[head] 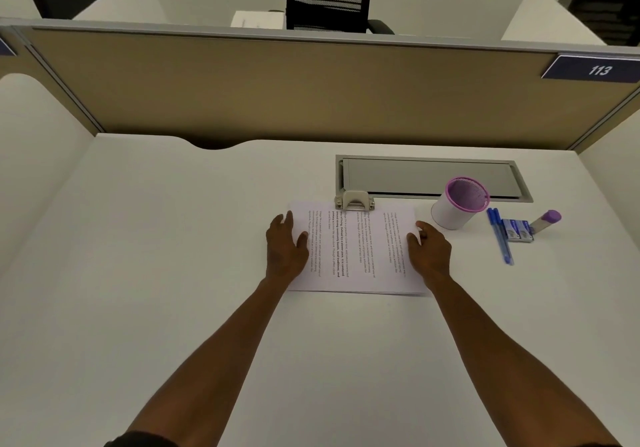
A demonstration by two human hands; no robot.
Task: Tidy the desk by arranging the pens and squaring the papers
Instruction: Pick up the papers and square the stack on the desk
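A stack of printed papers (356,249) lies flat on the white desk (173,238), text running sideways. My left hand (285,245) rests on the stack's left edge with fingers straight and the thumb on the sheet. My right hand (429,247) sits at the right edge, thumb on top and fingers curled at the side. Two blue pens (500,235) lie side by side to the right, beyond a white pen cup with a purple rim (457,207) that stands upright.
A beige hole punch (354,200) sits at the stack's far edge. A metal cable hatch (429,178) is set in the desk behind. A small blue-white box (517,230) and a purple-capped tube (545,221) lie near the pens. A tan partition (277,90) closes the back.
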